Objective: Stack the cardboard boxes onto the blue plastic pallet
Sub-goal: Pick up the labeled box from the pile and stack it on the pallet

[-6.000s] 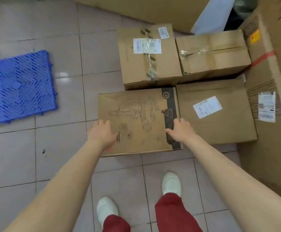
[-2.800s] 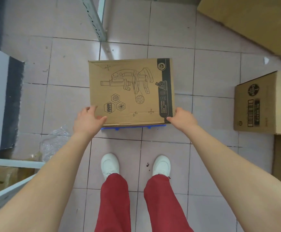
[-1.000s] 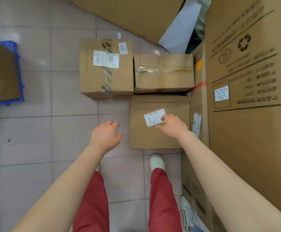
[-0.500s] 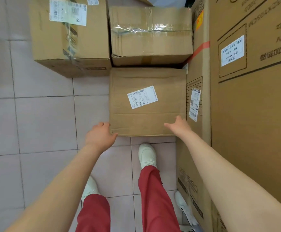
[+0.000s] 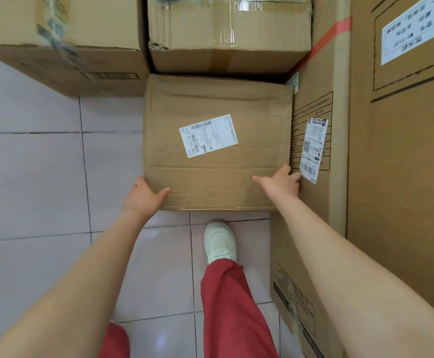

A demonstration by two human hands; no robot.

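Head-mounted view, steeply downward, close.

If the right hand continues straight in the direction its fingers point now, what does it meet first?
The right hand points forward and slightly right along the labelled box. Most likely it first meets the tall carton beside it, near the white sticker; the fingertips look almost touching, though depth is unclear.

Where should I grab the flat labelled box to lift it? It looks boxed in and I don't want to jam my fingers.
Probably take the flat labelled box at its two near corners, coming from the near side. Its far edge butts the taped box and its right edge lies against the tall carton, while the left side and near edge are free.
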